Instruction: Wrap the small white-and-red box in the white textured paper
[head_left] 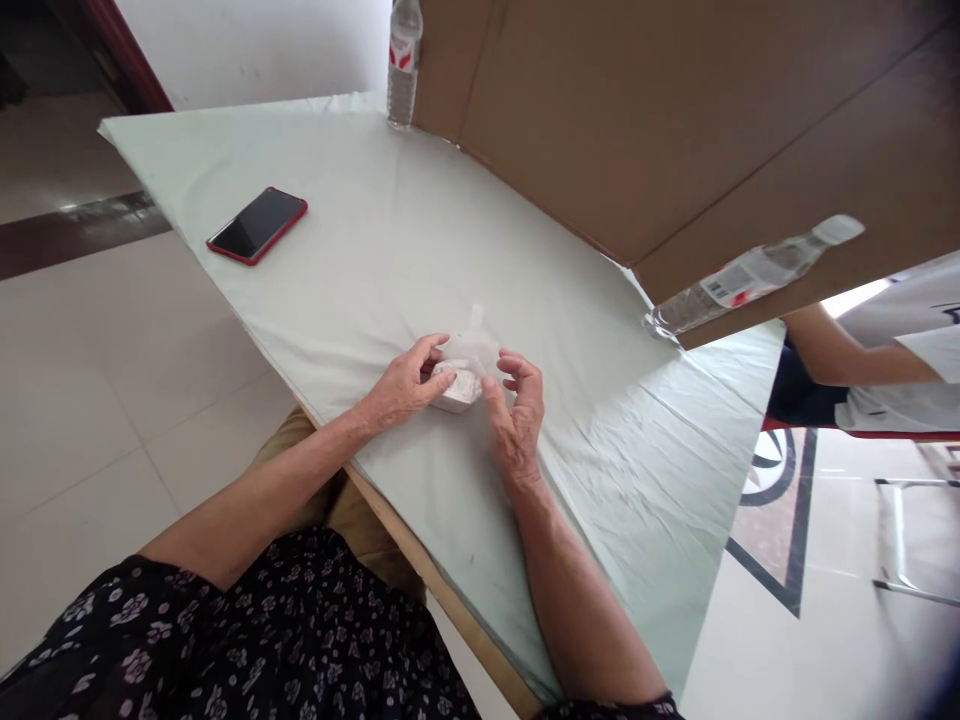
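A small white box-like packet (456,395) sits on the pale green cloth near the table's front edge. Behind it rises a whitish, see-through sheet or flap (478,346); I cannot tell whether it is part of the packet. My left hand (411,385) holds the packet from the left, thumb on its top and fingers at its far left side. On the right, my right hand (517,412) is curved, with thumb and fingers apart. Its thumb tip is beside the packet's right edge, and I cannot tell if it touches.
A phone in a red case (259,226) lies at the left. One clear bottle (403,65) stands at the back; another clear bottle (754,275) is by the right end of a tall cardboard panel (600,120). Beyond the panel, a person's arm (832,350) shows.
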